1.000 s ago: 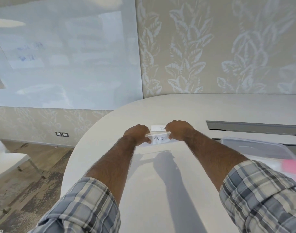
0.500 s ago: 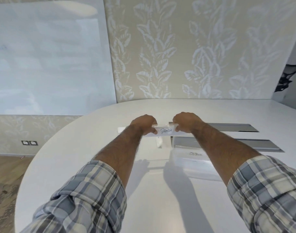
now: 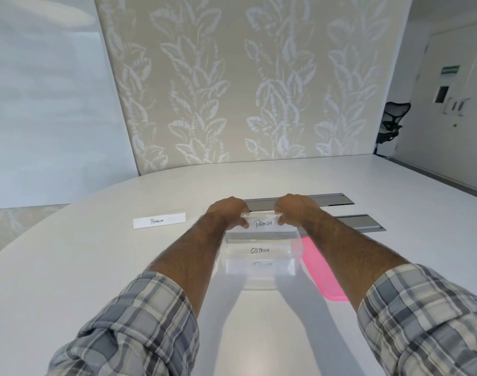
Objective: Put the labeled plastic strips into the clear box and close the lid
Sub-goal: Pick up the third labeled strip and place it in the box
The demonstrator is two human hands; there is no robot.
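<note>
The big white table (image 3: 96, 267) carried everything. Near its middle sat the clear box (image 3: 259, 284), open, with the pink lid (image 3: 324, 272) lying flat just beside it on the person's right. Both arms reached out over the box. The left hand (image 3: 228, 213) and right hand (image 3: 294, 210) each pinched one end of the PANDA strip (image 3: 262, 223), fingers curled round it, holding it level above the box's far edge. Inside the box lay the OSTRICH strip (image 3: 259, 250), with another nearer me whose label I could not read. The PENGUIN strip (image 3: 158, 220) lay on the table, well left of the box.
</note>
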